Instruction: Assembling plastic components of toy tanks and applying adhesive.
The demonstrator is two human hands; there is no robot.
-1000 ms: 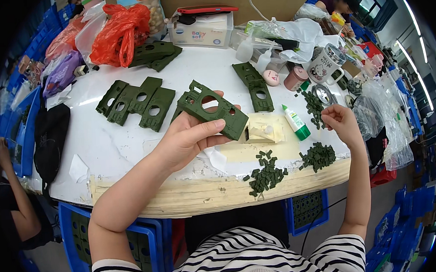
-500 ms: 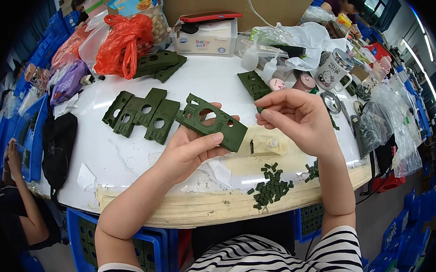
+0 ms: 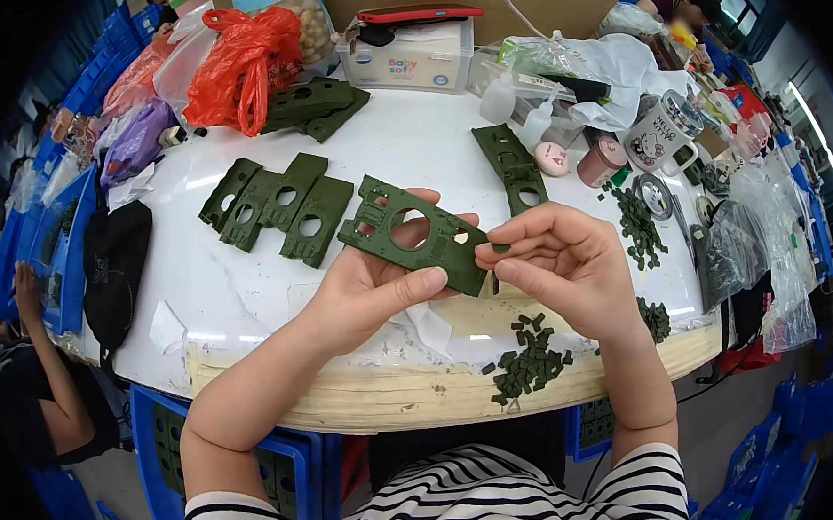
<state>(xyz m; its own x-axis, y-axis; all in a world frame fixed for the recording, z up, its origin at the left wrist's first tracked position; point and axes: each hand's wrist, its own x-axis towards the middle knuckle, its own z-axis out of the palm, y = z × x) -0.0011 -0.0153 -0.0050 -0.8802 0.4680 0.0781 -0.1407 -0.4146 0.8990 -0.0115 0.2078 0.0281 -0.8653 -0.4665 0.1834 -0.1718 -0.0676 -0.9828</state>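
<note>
My left hand holds a dark green plastic hull plate with a large round hole, thumb on top and fingers beneath. Between thumb and fingertips of my right hand is a small dark green plastic piece, close to the plate's right end. Below the hands, a pile of small green pieces lies near the table's front edge. Several similar green plates are set out left of my hands. More green plates lie beyond my right hand.
Small green pieces also lie at the right. Along the back stand a red plastic bag, a clear box with a red phone on it, squeeze bottles and a white mug. A black bag hangs at the left edge.
My right hand has come down and toward the plate, bringing the small piece to its right end. The view has shifted slightly; the left hand keeps its hold.
</note>
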